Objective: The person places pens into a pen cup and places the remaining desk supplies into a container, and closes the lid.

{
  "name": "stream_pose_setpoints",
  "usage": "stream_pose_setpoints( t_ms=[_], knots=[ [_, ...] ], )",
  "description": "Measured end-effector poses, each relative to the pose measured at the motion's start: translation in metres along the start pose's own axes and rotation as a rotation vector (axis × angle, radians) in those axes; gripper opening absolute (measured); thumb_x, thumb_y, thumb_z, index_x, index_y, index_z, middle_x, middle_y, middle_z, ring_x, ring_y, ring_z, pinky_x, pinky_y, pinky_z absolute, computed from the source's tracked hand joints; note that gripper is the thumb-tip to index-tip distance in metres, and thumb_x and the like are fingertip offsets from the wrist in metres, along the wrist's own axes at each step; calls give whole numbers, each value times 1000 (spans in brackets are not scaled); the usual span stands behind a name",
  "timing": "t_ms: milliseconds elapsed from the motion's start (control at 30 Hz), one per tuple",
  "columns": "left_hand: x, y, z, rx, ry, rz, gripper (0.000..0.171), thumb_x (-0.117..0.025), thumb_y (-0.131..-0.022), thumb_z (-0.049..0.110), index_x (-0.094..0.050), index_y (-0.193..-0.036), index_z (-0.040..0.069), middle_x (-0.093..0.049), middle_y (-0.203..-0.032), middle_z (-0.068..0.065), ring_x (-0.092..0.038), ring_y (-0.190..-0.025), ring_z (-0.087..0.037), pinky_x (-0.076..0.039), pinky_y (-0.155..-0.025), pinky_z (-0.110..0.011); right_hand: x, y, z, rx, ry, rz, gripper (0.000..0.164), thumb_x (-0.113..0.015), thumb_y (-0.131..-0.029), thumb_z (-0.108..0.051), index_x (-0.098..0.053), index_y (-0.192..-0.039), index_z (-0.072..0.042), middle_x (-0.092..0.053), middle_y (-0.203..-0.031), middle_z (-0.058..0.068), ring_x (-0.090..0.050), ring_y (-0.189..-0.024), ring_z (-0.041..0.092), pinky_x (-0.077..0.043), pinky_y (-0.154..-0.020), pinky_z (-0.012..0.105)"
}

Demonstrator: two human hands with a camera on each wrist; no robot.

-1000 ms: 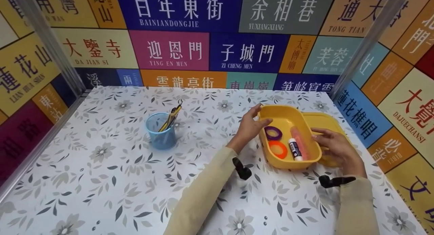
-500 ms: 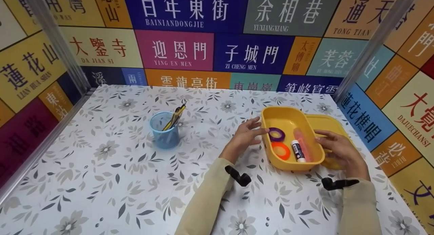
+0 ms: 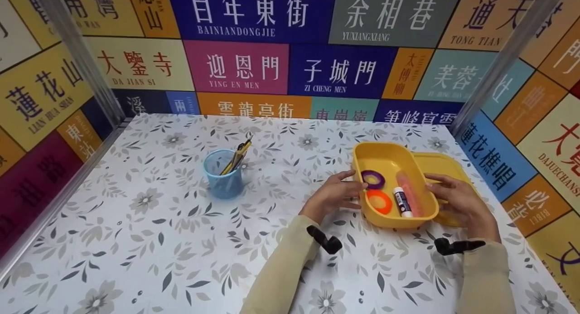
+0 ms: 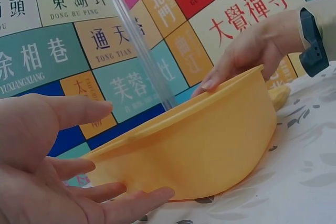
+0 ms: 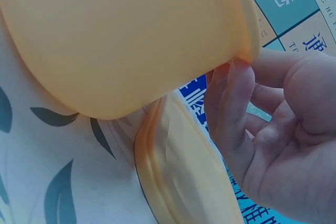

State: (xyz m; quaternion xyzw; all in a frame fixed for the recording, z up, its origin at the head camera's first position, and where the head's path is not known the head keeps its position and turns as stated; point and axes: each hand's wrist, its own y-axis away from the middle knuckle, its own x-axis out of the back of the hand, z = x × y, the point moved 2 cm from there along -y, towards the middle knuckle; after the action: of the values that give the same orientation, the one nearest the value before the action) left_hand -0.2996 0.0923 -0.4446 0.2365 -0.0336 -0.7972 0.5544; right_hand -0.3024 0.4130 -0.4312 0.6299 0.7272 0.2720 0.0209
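A yellow plastic box [image 3: 385, 153] without its lid stands at the right of the table. Inside lie a purple tape ring [image 3: 374, 186], an orange tape ring [image 3: 385, 207], a glue stick [image 3: 401, 200] and a translucent pink strip [image 3: 411, 194]. Beside the box's left wall is my left hand [image 3: 333, 196], its fingers spread and fairly straight; in the left wrist view they hold nothing, and contact with the wall is unclear. My right hand [image 3: 462, 203] touches the right rim with loosely bent fingers, as the right wrist view shows. The yellow lid [image 3: 446, 164] lies partly behind the box.
A blue see-through cup [image 3: 223, 182] holding several pencils or pens [image 3: 238, 157] stands left of centre. A floral cloth covers the table [image 3: 181, 241]. Panels with large Chinese lettering [image 3: 244, 65] wall in the back and both sides.
My left hand has let go of the box's left rim, its thumb leaving the inside, and has come lower beside the wall. My right hand stays at the right rim. The head view has shifted slightly.
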Motion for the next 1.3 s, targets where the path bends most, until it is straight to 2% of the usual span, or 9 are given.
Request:
stream_pose_setpoints(
  t_ms=[267, 433, 667, 833, 1167, 1300],
  knots=[
    [-1, -5, -7, 26, 13, -26, 73, -73, -86, 5, -43, -151, 20, -67, -120, -13, -68, -107, -32, -60, -87, -53, 1, -2, 0, 31, -18, -10, 73, -66, -94, -45, -34, -157, -25, -63, -112, -21, -66, -100, 5, -60, -89, 28],
    [-2, -4, -10, 25, 23, -10, 73, -72, -85, 1, -45, -150, 20, -66, -118, -14, -68, -101, -31, -61, -87, -54, 1, -2, 0, 22, -25, -15, 72, -65, -95, -45, -34, -156, -26, -62, -112, -21, -65, -100, 6, -59, -90, 27],
    [-5, -3, -13, 25, 10, 31, 70, -72, -86, 1, -48, -148, 21, -65, -121, -13, -69, -100, -31, -62, -84, -52, 0, -2, 2, 22, -39, -26, 73, -67, -93, -46, -34, -156, -26, -61, -115, -20, -65, -102, 7, -59, -92, 27],
    [-6, -4, -13, -2, 3, 31, 68, -71, -87, 2, -48, -148, 20, -68, -116, -15, -71, -96, -30, -62, -82, -51, 1, -2, 1, 23, -16, -14, 74, -66, -93, -49, -34, -156, -27, -60, -117, -17, -64, -104, 8, -58, -94, 27],
    [-7, -3, -14, -3, -17, 39, 69, -70, -87, 3, -47, -150, 20, -69, -114, -13, -69, -92, -27, -63, -80, -50, -1, -1, 1, 10, -25, 12, 74, -67, -92, -48, -36, -155, -28, -59, -119, -18, -63, -105, 8, -58, -92, 26],
    [-8, -3, -13, 10, -21, 48, 70, -71, -86, 3, -47, -149, 21, -68, -112, -13, -69, -91, -26, -63, -81, -50, -2, 0, 1, -6, -9, 20, 75, -67, -91, -51, -36, -155, -30, -55, -125, -16, -60, -111, 12, -57, -95, 24]
  ],
)
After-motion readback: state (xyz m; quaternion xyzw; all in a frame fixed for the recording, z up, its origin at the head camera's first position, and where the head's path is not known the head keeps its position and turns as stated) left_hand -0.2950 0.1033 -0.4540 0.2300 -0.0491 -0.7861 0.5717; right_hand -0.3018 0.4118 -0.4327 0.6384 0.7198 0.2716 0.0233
